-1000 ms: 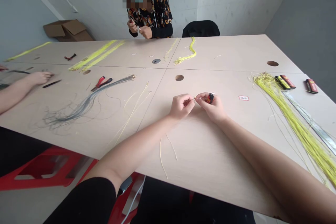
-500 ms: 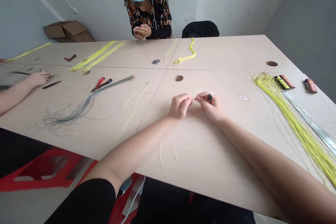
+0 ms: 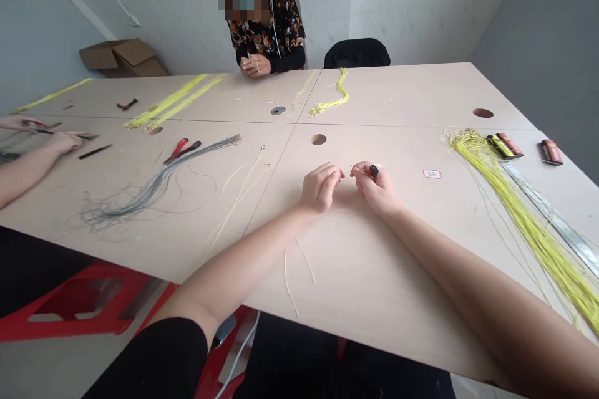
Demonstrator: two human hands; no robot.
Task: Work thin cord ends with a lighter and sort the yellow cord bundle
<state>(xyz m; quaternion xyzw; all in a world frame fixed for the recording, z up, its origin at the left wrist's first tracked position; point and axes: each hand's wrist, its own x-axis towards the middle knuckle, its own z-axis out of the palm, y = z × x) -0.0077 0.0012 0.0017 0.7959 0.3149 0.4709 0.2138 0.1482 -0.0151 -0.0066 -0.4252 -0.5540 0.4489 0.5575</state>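
Observation:
My left hand (image 3: pixel 321 188) is closed in a pinch, with a tiny yellowish bit of cord (image 3: pixel 349 169) showing at its fingertips. Very close to its right, my right hand (image 3: pixel 378 190) is curled round a slim tool with a black, rounded end (image 3: pixel 373 171). The rest of that tool is hidden in the palm, so its kind does not show. The right fingertips are at the same bit of cord. Thin pale yellow cord ends (image 3: pixel 291 287) lie on the table below my left forearm; whether they run up into my hand is hidden.
Yellow cords (image 3: pixel 528 218), a metal ruler (image 3: pixel 556 218) and batteries (image 3: pixel 506 145) lie right. Grey cords (image 3: pixel 159 181), red-and-black pliers (image 3: pixel 180 151) and loose yellow cords (image 3: pixel 238 199) lie left. A co-worker's hand (image 3: pixel 63 142) works far left; another person (image 3: pixel 266 25) stands across the table (image 3: pixel 397 299).
My hands stay almost in place, with the fingertips shifting slightly at the cord. At far left, a co-worker's second hand has come into view. The person opposite has lowered their hands a little.

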